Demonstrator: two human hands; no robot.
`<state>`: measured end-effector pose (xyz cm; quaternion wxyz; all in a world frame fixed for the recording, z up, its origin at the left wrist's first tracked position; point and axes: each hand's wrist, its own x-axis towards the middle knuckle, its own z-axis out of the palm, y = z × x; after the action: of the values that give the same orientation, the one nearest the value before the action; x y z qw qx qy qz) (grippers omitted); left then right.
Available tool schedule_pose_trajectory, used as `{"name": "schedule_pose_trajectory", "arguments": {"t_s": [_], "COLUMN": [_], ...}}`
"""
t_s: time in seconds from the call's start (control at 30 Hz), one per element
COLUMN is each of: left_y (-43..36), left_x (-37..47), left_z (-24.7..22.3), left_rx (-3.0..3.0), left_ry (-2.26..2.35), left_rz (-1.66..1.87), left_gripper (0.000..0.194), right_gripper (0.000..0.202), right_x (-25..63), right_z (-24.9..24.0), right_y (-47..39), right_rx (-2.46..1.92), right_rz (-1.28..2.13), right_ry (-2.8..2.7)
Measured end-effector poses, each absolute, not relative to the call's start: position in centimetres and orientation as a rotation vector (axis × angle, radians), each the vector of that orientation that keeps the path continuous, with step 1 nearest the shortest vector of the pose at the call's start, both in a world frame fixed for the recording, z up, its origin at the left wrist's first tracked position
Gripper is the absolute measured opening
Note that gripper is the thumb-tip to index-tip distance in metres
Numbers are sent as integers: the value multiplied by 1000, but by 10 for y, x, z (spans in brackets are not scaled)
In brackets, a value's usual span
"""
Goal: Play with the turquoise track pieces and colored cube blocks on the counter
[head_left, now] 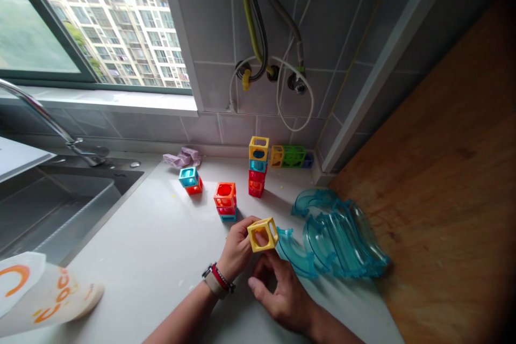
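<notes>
Leftmost, between 8 and 9 o'clock from the yellow cube point(263, 235) (12 being toward the tiled wall point(209, 5)): a drink cup point(52, 295), orange lettering, on the white worktop point(153, 263). Steel sink point(129, 183) near 9 to 10, curved tap point(91, 157) at its back edge around 10. Window point(133, 37) about 11, apartment blocks outside. Crumpled-looking lilac object point(183, 157) at 10:30, close to the wall; what it is, cannot tell. Just in front of it, near 10, a two-block pair point(191, 180), teal over red-orange. Nearer the cube, 10:30 again, an upright orange-red stack point(226, 199), teal at its foot. Left hand point(237, 247) at 8, watch point(215, 284) and red cord on the wrist; fingers closed round the left and rear of the yellow cube, gripping it above the worktop, its round opening facing the viewer. At 12, apart, a tall tower point(257, 178): yellow on top, teal below, red at the base. Right hand point(284, 293) at 5, fingers loosely bent, thumb standing off; its fingertips lie close under the cube, whether touching or grasping, cannot tell. Between 12 and 1, a row of blocks point(293, 156) against the wall, yellow, green, blue; hoses point(296, 32) hang above. Translucent teal curved pieces point(342, 236) heaped around 3. Beyond, toward 2:30, a wooden panel point(439, 172).
</notes>
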<state>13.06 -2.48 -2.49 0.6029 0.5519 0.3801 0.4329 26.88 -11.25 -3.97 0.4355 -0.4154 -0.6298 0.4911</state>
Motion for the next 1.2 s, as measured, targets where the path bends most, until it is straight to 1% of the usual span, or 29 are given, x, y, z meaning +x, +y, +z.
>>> {"name": "schedule_pose_trajectory", "arguments": {"t_s": [0.1, 0.17, 0.27, 0.37, 0.47, 0.57, 0.63, 0.73, 0.87, 1.07, 1.13, 1.2], "left_y": [-25, -26, -28, -30, -31, -30, -30, -32, -37, -39, -40, -43], "left_x": [130, 130, 131, 133, 134, 135, 135, 135, 136, 141, 142, 139], "left_z": [-28, -31, -32, -31, -31, -34, -36, -39, -40, -37, -35, -33], "left_rx": [1276, 1272, 1278, 1331, 1390, 1456, 1503, 1554, 1599, 1683, 1646, 1572], "left_ry": [857, 829, 781, 820, 879, 908, 912, 895, 843, 880, 915, 988], "left_rz": [997, 988, 950, 905, 889, 890, 894, 889, 872, 840, 869, 935], "left_gripper": [37, 39, 42, 38, 34, 32, 32, 34, 38, 36, 34, 36], "right_gripper": [70, 70, 63, 52, 47, 46, 40, 33, 29, 40, 47, 58], "right_x": [272, 275, 278, 277, 275, 275, 275, 274, 269, 267, 268, 269], "right_z": [-34, -30, -27, -28, -31, -34, -34, -31, -30, -40, -41, -38], "right_y": [-111, -110, -109, -110, -110, -108, -108, -107, -109, -106, -104, -103], "right_rx": [-748, -546, -434, -420, -413, -411, -422, -449, -463, -591, -632, -611], "right_rz": [1632, 1855, 1979, 2031, 2022, 1998, 1969, 1899, 1766, 1496, 1458, 1506], "right_ry": [-1298, -1074, -885, -840, -840, -852, -855, -843, -861, -904, -854, -802]}}
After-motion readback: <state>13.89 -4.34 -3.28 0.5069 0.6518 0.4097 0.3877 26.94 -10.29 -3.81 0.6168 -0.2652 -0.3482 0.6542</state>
